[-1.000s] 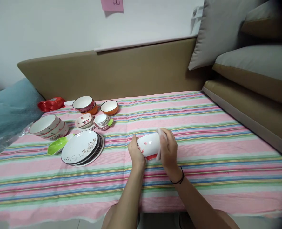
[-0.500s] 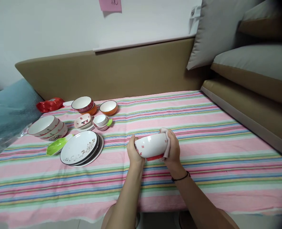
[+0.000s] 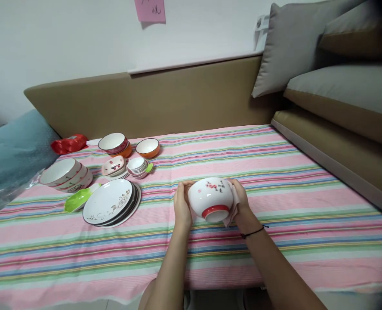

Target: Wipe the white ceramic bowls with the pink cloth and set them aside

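Several dishes crowd the far left of the striped cloth [image 3: 275, 189] in front of me: a teal cushion [image 3: 13, 150] at the edge, a red bag [image 3: 69, 143] behind, then a stack of white bowls [image 3: 65, 174] with a green leaf-shaped dish [image 3: 78, 199] just beside them. Next comes a stack of plates [image 3: 112, 201] with dark rims and a flower print, and behind it a small pink dish [image 3: 114, 166], a nest of little cups [image 3: 137, 166], a red-rimmed bowl [image 3: 113, 144] and an orange bowl [image 3: 148, 147]. Near the middle, my left hand [image 3: 182, 206] cups the left side of a white bowl [image 3: 210, 199], fingers curled around its wall. I hold the bowl above the cloth, tipped so its red foot ring faces me and the red-and-black pattern on its outside shows on top. My right hand [image 3: 241, 202] grips the right side, fingers wrapped around it and pressing a pale pink rag [image 3: 229, 218] against the wall; a corner of the rag hangs below the bowl. A thin black band [image 3: 253, 233] circles my right wrist. Further right lie a tan sofa seat [image 3: 336, 142] and grey cushions [image 3: 288, 47], well apart from my hands.
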`<move>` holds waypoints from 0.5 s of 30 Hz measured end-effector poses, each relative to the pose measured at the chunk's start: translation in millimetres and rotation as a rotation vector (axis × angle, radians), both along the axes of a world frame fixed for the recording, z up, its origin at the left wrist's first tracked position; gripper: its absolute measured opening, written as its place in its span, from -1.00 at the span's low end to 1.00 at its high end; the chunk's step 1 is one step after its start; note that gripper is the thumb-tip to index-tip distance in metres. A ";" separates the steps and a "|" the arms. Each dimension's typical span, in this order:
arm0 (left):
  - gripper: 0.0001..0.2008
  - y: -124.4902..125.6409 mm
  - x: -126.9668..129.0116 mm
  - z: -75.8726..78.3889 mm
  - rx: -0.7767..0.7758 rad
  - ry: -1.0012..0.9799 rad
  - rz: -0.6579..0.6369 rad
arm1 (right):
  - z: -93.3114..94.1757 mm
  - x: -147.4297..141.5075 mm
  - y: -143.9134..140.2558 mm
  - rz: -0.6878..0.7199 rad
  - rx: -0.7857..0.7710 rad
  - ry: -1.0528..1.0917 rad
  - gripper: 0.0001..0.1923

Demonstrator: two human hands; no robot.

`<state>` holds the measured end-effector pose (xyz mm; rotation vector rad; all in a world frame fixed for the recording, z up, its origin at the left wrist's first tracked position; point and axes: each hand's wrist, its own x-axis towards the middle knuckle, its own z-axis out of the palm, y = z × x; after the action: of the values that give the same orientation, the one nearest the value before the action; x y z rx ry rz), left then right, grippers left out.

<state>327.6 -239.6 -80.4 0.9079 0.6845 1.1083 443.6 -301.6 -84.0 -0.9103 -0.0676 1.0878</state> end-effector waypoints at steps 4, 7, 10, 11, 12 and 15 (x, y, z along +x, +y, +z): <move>-0.47 -1.4 -0.6 -5.3 -0.058 0.285 0.013 | -2.3 -3.5 -2.1 -0.086 -0.185 -0.213 -0.68; -0.50 -6.0 2.1 -12.1 -0.059 0.399 0.117 | -1.9 -18.6 -1.9 -0.187 -0.193 -0.622 -0.70; -0.48 -11.1 4.3 -13.2 0.085 0.484 0.196 | 3.3 -31.8 -3.7 -0.240 -0.167 -1.205 -0.74; -0.47 -12.3 4.6 -12.3 0.129 0.502 0.213 | 5.5 -33.9 -4.6 -0.231 -0.150 -1.346 -0.74; -0.47 -13.0 4.6 -11.1 0.156 0.509 0.219 | 7.6 -34.5 -5.4 -0.218 -0.132 -1.428 -0.74; -0.49 -11.7 3.5 -7.1 0.091 0.430 0.204 | 11.5 -29.2 -6.1 -0.192 -0.087 -1.282 -0.72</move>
<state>331.0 -251.3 -87.5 1.1909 1.1052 1.1403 414.3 -307.7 -72.4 -1.5318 -0.9681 0.1882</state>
